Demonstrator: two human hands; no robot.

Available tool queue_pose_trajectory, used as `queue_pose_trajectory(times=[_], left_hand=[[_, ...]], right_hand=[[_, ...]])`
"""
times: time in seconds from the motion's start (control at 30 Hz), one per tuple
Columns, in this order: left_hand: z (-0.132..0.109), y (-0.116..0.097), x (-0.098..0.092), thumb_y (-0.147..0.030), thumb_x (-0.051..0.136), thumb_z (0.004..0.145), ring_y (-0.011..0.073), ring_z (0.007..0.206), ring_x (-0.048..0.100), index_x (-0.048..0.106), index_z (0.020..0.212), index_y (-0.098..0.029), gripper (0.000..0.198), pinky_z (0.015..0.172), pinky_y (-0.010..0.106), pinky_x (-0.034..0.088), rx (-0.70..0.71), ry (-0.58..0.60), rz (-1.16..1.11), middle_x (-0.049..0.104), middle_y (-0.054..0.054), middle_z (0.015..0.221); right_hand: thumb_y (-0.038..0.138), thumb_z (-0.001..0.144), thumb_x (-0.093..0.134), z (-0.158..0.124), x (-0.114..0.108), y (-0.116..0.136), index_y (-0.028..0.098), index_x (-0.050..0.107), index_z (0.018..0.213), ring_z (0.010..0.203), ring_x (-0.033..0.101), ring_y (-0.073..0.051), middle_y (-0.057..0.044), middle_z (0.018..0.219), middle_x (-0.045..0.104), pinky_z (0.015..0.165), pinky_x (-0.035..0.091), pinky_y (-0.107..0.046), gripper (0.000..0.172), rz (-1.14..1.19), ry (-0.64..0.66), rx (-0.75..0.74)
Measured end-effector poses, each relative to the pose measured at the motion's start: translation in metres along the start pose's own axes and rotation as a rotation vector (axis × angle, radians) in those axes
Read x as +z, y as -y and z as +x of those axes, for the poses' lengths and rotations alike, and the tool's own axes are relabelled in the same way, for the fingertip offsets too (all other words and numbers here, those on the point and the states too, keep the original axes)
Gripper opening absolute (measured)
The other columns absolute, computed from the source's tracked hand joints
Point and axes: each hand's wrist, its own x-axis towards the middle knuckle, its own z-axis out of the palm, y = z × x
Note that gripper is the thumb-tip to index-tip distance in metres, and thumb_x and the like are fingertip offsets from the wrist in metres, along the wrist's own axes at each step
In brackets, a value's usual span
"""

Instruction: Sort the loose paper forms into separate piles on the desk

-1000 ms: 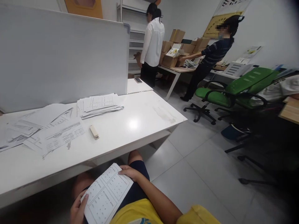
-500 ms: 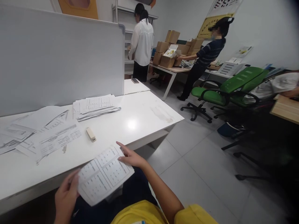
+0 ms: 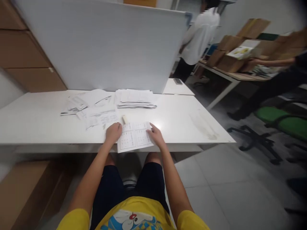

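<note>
A printed sheet with table grids (image 3: 134, 137) lies at the front edge of the white desk (image 3: 35, 124). My left hand (image 3: 113, 132) rests on its left edge with fingers curled. My right hand (image 3: 155, 135) presses its right edge with fingers stretched out. A small beige stapler (image 3: 124, 119) lies just beyond the sheet, between my hands. A stack of printed papers (image 3: 134, 97) sits further back, with loose sheets (image 3: 91, 107) spread to its left.
A white partition board (image 3: 107, 44) stands along the desk's far side. A phone (image 3: 178, 81) lies on the adjoining desk. Two people work at a table of cardboard boxes (image 3: 227, 54) at the back right. A green office chair (image 3: 283, 121) stands on the tiled floor.
The sheet was lifted from my lap and laid on the desk's front edge, both hands still on it. My view swung left and down to face the desk squarely.
</note>
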Motion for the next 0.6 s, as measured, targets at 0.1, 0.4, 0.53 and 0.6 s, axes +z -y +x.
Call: queue_pose_trajectory(times=[0.1,0.4,0.53,0.6], left_hand=[[-0.004,0.000,0.002,-0.029,0.042,0.095,0.0208,0.092,0.061,0.066,0.097,-0.018,0.027,0.072,0.029,0.039,-0.018,0.006,-0.039,0.069,0.007,0.099],[-0.008,0.001,0.008,-0.023,0.041,0.095,0.0201,0.081,0.057,0.062,0.082,-0.017,0.025,0.067,0.031,0.036,0.035,0.035,-0.027,0.062,0.007,0.083],[-0.007,0.004,0.011,-0.025,0.041,0.096,0.0225,0.091,0.057,0.063,0.095,-0.016,0.024,0.075,0.033,0.040,0.025,-0.004,-0.070,0.063,0.008,0.090],[-0.005,0.006,0.011,-0.025,0.047,0.093,0.0241,0.096,0.057,0.064,0.101,-0.016,0.020,0.081,0.034,0.041,0.053,-0.003,-0.087,0.063,0.009,0.094]], right_hand=[[0.028,0.078,0.057,0.007,-0.011,0.004,0.014,0.057,0.136,0.086,0.065,-0.020,-0.009,0.102,0.072,0.081,0.052,-0.034,0.059,0.118,0.199,0.027],[0.029,0.076,0.061,0.009,-0.019,-0.001,0.012,0.050,0.141,0.081,0.067,-0.020,-0.009,0.096,0.073,0.075,0.053,-0.034,0.067,0.185,0.189,0.083],[0.031,0.076,0.059,0.020,-0.020,-0.002,0.013,0.052,0.140,0.081,0.066,-0.020,-0.009,0.095,0.072,0.075,0.052,-0.034,0.066,0.113,0.165,0.082],[0.030,0.075,0.059,0.028,-0.023,-0.003,0.016,0.057,0.136,0.081,0.064,-0.020,-0.007,0.094,0.071,0.076,0.051,-0.035,0.063,-0.001,0.114,0.046]])
